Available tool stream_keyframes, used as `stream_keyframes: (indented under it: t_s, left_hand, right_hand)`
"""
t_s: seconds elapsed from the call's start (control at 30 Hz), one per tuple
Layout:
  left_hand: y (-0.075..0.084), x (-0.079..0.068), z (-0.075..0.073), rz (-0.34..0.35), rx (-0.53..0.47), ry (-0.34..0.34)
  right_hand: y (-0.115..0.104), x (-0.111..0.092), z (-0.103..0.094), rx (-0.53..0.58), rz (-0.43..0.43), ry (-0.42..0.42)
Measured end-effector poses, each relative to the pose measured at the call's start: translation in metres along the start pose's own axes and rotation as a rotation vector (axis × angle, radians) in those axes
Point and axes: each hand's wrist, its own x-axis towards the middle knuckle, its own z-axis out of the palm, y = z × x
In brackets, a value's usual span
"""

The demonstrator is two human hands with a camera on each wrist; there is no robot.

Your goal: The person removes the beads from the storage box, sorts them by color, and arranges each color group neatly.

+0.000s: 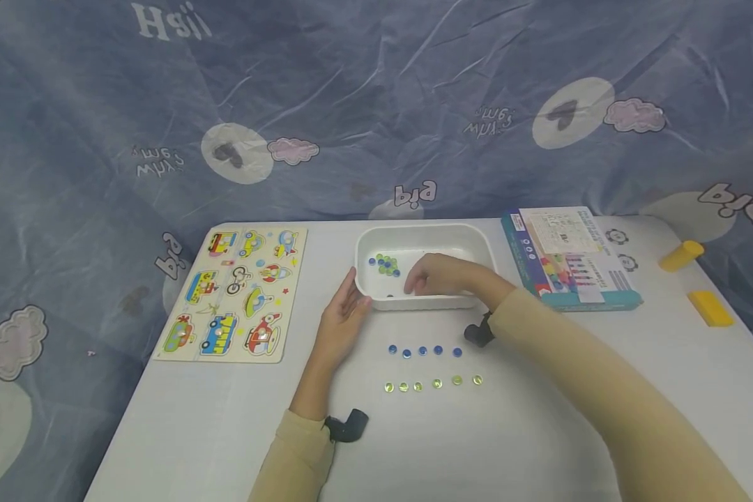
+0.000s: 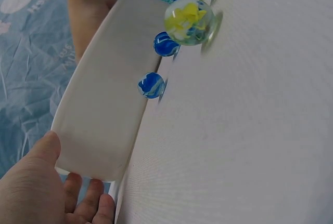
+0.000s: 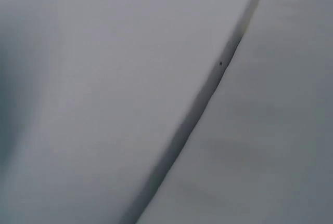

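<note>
My left hand holds the near left corner of a white tray, its thumb toward the near wall and the fingers along the left end. In the left wrist view the thumb lies at the rim and the fingers rest on the end wall. Inside the tray is my right hand, fingers bent down toward the floor; whatever they may hold is hidden. Left of it in the tray lie blue and yellow-green glass marbles. Nearer me, blue marbles form one row and yellow-green marbles another.
A wooden puzzle board with vehicle pictures lies at the left. Right of the tray stands a flat teal box. Farther right are a yellow cylinder and a yellow block. A patterned blue cloth hangs behind the table.
</note>
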Motion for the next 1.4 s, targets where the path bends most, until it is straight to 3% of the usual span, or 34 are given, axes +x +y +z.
stream_keyframes:
  t_s: [0.2,0.43,0.6,0.8,0.97,1.2,1.4]
  left_hand:
    - [0.000,0.001,0.000,-0.010,-0.002,-0.010]
    - [0.015,-0.004,0.002,-0.024,-0.015,-0.006]
    - [0.002,0.001,0.003,0.000,-0.013,-0.009]
    - [0.002,0.001,0.002,0.007,-0.020,-0.019]
    - [0.002,0.001,0.003,0.006,-0.022,-0.016]
    - [0.000,0.001,0.001,0.011,-0.016,-0.014]
    - [0.000,0.000,-0.001,-0.009,-0.002,-0.011]
  right_hand:
    - [-0.017,0.013,0.003,-0.035,-0.077,-0.046]
    - [-0.030,0.025,0.008,-0.069,-0.120,-0.056]
    - [-0.039,0.028,0.012,-0.073,-0.130,-0.047]
    - [-0.043,0.032,0.014,-0.078,-0.117,-0.030]
    - [-0.043,0.034,0.012,-0.127,-0.157,0.006]
    - [-0.042,0.021,-0.004,-0.129,-0.218,0.127]
    - [-0.049,-0.011,-0.016,-0.072,-0.265,0.243]
